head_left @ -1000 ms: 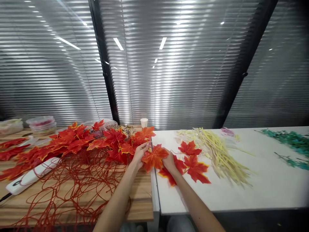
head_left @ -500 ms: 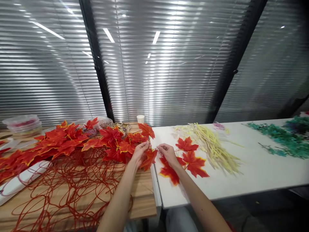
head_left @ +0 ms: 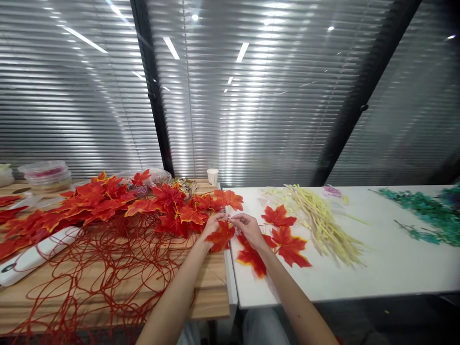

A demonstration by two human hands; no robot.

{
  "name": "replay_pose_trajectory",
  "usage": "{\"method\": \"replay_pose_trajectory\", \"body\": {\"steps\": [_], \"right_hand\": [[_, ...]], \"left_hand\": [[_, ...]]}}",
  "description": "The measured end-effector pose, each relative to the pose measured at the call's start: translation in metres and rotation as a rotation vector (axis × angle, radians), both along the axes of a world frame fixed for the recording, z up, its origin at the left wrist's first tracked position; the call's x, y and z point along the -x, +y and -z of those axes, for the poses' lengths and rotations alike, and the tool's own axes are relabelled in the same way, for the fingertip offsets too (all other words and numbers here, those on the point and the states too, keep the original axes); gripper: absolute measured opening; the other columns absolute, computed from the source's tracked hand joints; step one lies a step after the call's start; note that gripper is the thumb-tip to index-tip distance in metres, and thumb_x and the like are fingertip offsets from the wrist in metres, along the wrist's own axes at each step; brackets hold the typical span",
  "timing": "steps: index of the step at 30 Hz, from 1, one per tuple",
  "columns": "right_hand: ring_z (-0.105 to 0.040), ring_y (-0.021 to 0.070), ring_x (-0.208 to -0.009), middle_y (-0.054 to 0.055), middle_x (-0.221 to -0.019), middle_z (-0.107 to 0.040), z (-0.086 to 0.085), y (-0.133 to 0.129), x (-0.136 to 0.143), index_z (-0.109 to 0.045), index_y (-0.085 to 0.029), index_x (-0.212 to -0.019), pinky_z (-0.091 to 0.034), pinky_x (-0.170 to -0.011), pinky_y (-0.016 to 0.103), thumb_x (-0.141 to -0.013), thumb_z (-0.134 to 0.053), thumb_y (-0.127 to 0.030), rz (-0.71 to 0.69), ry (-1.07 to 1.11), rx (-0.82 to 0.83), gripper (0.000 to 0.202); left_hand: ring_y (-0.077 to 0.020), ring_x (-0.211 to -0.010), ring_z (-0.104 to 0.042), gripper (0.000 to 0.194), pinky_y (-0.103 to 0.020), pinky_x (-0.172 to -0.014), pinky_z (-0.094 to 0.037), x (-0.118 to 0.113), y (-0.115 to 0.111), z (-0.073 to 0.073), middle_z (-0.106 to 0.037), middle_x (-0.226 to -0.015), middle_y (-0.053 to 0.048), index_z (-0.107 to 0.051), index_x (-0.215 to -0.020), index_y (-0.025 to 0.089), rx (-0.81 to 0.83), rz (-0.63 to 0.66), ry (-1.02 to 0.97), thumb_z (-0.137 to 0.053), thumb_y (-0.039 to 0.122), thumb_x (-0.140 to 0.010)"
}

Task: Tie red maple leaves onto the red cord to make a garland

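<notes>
My left hand [head_left: 213, 225] is closed in a pinch at the stem of an artificial maple leaf sprig, above the gap between the two tables. One red leaf [head_left: 220, 236] hangs below its fingers, and another leaf [head_left: 230, 199] sticks up above them. Fingertips of my right hand [head_left: 249, 229] are pinched together right beside the left ones; what lies between them is too small to make out. Under and beside my right wrist, loose red maple leaves [head_left: 290, 246] lie on the white table. A garland of red leaves [head_left: 172, 201] stretches left from my left hand.
Tangled red cord [head_left: 115, 268] spreads over the wooden table [head_left: 212, 302], beside a white tool-like object [head_left: 39, 256]. Plastic tubs [head_left: 46, 177] and a paper cup [head_left: 212, 177] stand at the back. Yellow strands [head_left: 319, 220] and teal foliage [head_left: 427, 213] lie on the white table [head_left: 359, 278].
The view has shifted slightly to the left. The leaf above my fingers has tipped to the right, and the lower leaf now hangs in front of my left hand. Both hands stay close together.
</notes>
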State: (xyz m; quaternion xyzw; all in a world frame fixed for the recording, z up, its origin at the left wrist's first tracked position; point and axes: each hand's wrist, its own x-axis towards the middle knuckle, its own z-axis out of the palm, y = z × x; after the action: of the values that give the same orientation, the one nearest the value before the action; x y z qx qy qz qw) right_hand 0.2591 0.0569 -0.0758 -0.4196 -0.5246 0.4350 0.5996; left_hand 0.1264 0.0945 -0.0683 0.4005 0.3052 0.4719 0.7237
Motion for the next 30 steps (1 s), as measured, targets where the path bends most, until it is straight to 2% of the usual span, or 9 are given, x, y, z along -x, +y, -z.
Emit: {"method": "replay_pose_trajectory", "body": {"steps": [4,12,16,21,28,30], "right_hand": [[-0.051,0.0101,-0.051,-0.001,-0.062,-0.06,-0.001,0.0,-0.001,-0.06,-0.018,-0.078,-0.039,-0.049,0.022,-0.068,-0.066,-0.037,-0.025,0.018,-0.013,0.023],[-0.047,0.0086,-0.045,-0.002,-0.057,-0.06,0.001,0.001,-0.002,-0.054,-0.018,-0.07,-0.036,-0.047,0.021,-0.068,-0.065,-0.034,0.044,0.044,-0.033,0.019],[-0.048,0.0093,-0.046,-0.002,-0.055,-0.058,-0.001,0.0,-0.001,-0.054,-0.018,-0.068,-0.036,-0.047,0.022,-0.068,-0.065,-0.035,0.047,0.016,-0.035,0.02],[-0.049,0.0101,-0.048,-0.001,-0.056,-0.059,0.002,0.001,-0.001,-0.057,-0.018,-0.069,-0.039,-0.049,0.023,-0.068,-0.064,-0.037,0.074,0.013,-0.046,0.021],[-0.05,0.01,-0.051,-0.001,-0.06,-0.06,0.001,-0.001,0.0,-0.06,-0.018,-0.069,-0.039,-0.051,0.023,-0.068,-0.065,-0.037,0.06,0.025,-0.048,0.019],[-0.048,0.0095,-0.049,-0.001,-0.058,-0.059,0.0,-0.002,0.0,-0.06,-0.017,-0.069,-0.038,-0.05,0.023,-0.068,-0.065,-0.036,0.06,0.02,-0.048,0.019]], "left_hand": [[-0.0092,-0.052,-0.052,0.027,-0.022,-0.052,-0.04,-0.002,-0.002,-0.002,-0.057,-0.06,0.0,-0.06,-0.064,0.012,-0.028,0.034,-0.012,-0.077,0.027,-0.049],[-0.0085,-0.049,-0.05,0.03,-0.023,-0.051,-0.039,0.0,-0.01,-0.013,-0.057,-0.062,-0.002,-0.061,-0.065,0.013,-0.048,0.076,0.019,-0.077,0.034,-0.051],[-0.0097,-0.053,-0.053,0.034,-0.023,-0.053,-0.04,0.0,-0.009,-0.011,-0.058,-0.065,-0.002,-0.061,-0.069,0.011,-0.045,0.076,0.026,-0.078,0.034,-0.051],[-0.0096,-0.053,-0.054,0.031,-0.023,-0.054,-0.04,0.0,-0.007,-0.007,-0.06,-0.066,-0.003,-0.062,-0.072,0.011,-0.059,0.1,0.038,-0.074,0.035,-0.057],[-0.0119,-0.054,-0.055,0.032,-0.024,-0.055,-0.042,0.0,-0.002,0.001,-0.062,-0.066,-0.005,-0.063,-0.074,0.01,-0.061,0.127,0.026,-0.076,0.03,-0.054],[-0.0139,-0.057,-0.057,0.028,-0.025,-0.054,-0.042,-0.001,-0.001,0.001,-0.063,-0.068,-0.006,-0.064,-0.076,0.011,-0.042,0.13,0.043,-0.075,0.029,-0.057]]}}
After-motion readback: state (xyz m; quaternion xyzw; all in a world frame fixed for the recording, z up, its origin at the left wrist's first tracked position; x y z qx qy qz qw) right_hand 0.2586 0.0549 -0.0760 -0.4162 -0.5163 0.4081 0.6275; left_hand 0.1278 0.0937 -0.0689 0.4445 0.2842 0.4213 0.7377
